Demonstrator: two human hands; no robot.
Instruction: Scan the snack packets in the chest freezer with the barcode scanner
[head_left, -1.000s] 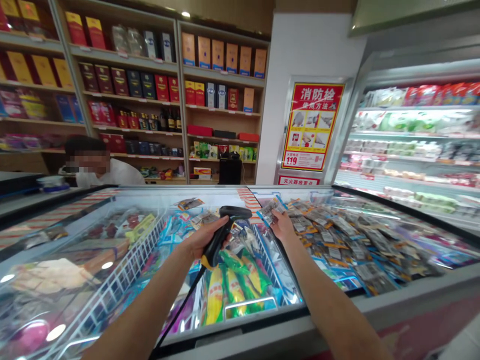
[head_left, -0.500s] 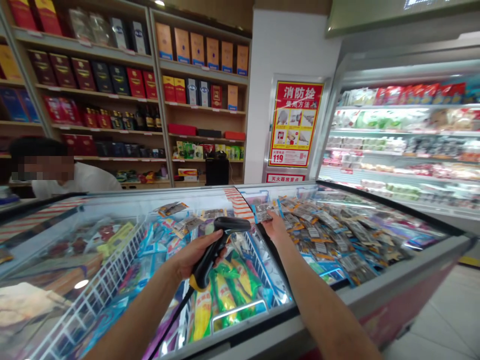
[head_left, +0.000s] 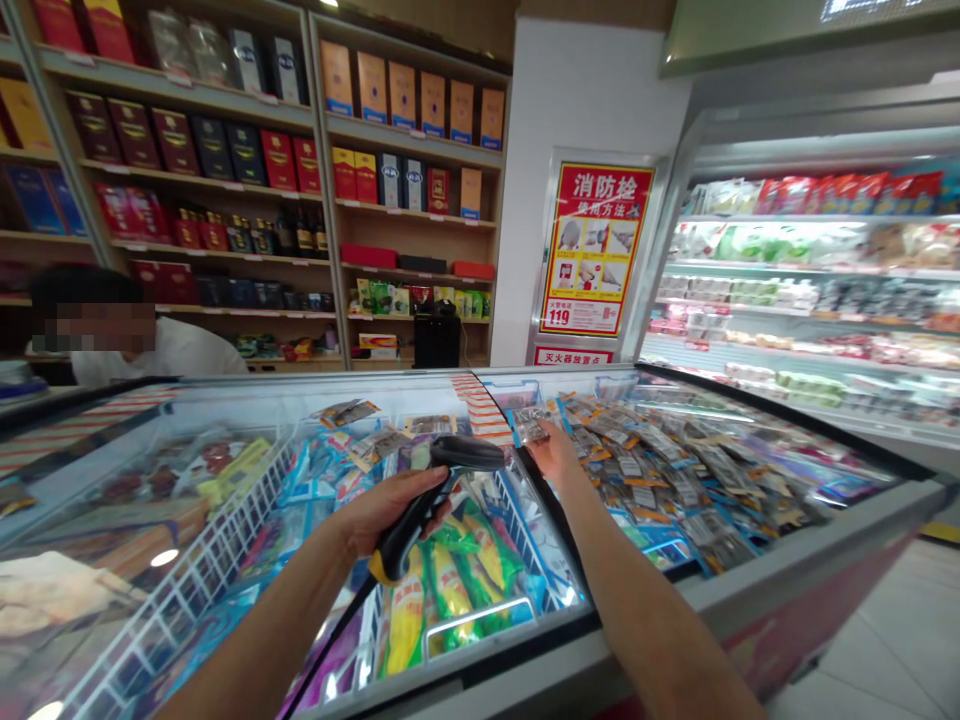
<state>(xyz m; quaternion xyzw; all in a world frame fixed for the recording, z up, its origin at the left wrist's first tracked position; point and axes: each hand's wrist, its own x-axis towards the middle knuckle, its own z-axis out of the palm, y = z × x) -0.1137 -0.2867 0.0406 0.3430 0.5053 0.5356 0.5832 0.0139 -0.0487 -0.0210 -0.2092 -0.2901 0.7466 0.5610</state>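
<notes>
My left hand is wrapped round the handle of a black and yellow barcode scanner, its head turned toward the right and its cord trailing down. Between the fingers of my right hand is a small printed packet with a blue edge, held just in front of the scanner's head. Both hands are above the glass top of a chest freezer. Many similar packets lie in a heap on the right part of the glass.
Under the glass, white wire baskets hold yellow and green packages. A few loose packets lie left of the scanner. A person is behind the freezer at left. Shelves of boxes and a lit chiller stand behind.
The view has shifted slightly, so the background sits a little lower and further right. Both hands keep their hold on the barcode scanner and the packet, almost unmoved.
</notes>
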